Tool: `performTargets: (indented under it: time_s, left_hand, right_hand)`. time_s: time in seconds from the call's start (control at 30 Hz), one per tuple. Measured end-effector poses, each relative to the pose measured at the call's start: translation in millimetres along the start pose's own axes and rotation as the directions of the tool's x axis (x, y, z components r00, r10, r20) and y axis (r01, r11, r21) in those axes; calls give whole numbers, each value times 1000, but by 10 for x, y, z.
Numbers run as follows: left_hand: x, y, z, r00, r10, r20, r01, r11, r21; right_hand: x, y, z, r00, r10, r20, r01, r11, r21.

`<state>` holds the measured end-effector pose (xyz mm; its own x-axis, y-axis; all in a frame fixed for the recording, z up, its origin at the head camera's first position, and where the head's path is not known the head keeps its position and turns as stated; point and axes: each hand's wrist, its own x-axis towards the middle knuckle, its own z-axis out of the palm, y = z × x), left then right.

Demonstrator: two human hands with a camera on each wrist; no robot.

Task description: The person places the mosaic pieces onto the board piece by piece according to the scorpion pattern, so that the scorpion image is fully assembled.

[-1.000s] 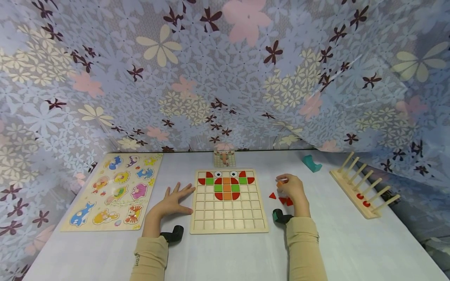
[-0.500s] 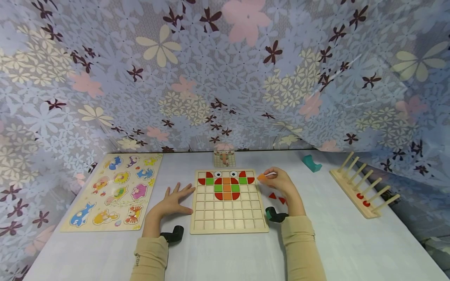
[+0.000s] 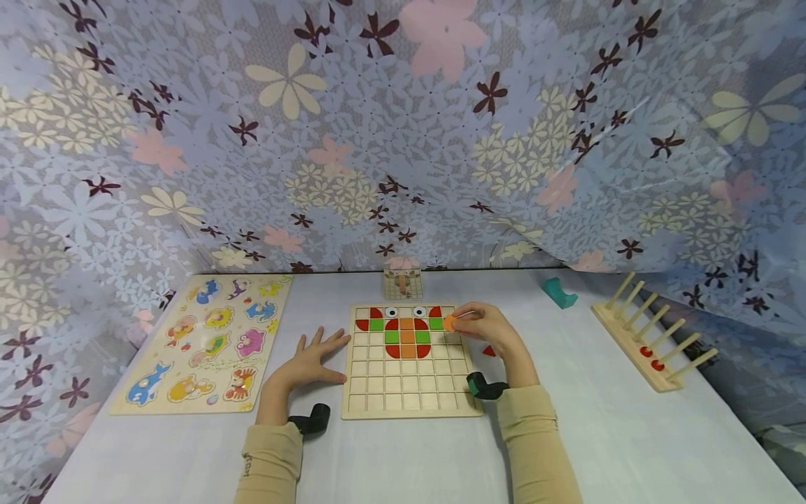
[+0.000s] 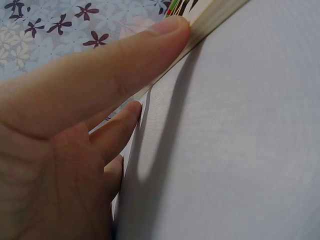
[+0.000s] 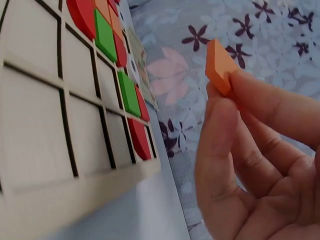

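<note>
A square wooden grid board lies on the table, with red, green and orange tiles and two eye pieces in its upper rows. My right hand pinches an orange tile between thumb and fingers over the board's upper right part. In the right wrist view the orange tile stands tilted at the fingertips, apart from the grid. My left hand is spread at the board's left edge. Its thumb touches the board's side in the left wrist view. Beside my right wrist lies a red triangle.
A picture card stands behind the board. At the left is an animal peg puzzle. On the right are a teal curved block and a wooden peg rack with red beads. A floral curtain hangs behind the table.
My right hand has carried the orange tile leftward from beside the red triangles to over the board's upper right. The left hand has stayed in place.
</note>
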<state>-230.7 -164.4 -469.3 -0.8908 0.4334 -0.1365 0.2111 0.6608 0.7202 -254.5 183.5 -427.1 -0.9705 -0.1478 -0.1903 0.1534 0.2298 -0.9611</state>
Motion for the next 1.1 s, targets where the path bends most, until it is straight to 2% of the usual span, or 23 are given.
performTargets:
  time_s: [0.2,0.33,0.47,0.6,0.77,0.9,1.1]
  left_hand:
    - [7,4,-3,1000,-3,-5,3,1000,0]
    - [9,5,-6,1000,-4,-2,4,1000,1]
    - [14,-3,-8,1000,-2,-1,2,1000,9]
    - [23,-19,-5,1000,-2,-1,2,1000,9]
    - [25,-25,-2,1000,1,0,-1,1000,3]
    - [24,-20,-1,1000,0,2,0,1000,5]
    - [22,-15,3,1000,-8,1,8,1000,6]
  right_hand:
    - [13,-19,155,992,-17,125,22,999,-38]
    - [33,-12,275,981,-26,192,49,992,-112]
    - [39,-22,406,974,-17,227,68,974,-218]
    - [22,-44,515,964,-6,264,80,959,-271]
    - [-8,-55,637,969,-5,246,92,935,-341]
    - [-21,-41,706,978,-15,207,103,901,-422]
    - [-33,-31,759,975,-46,217,152,851,-503]
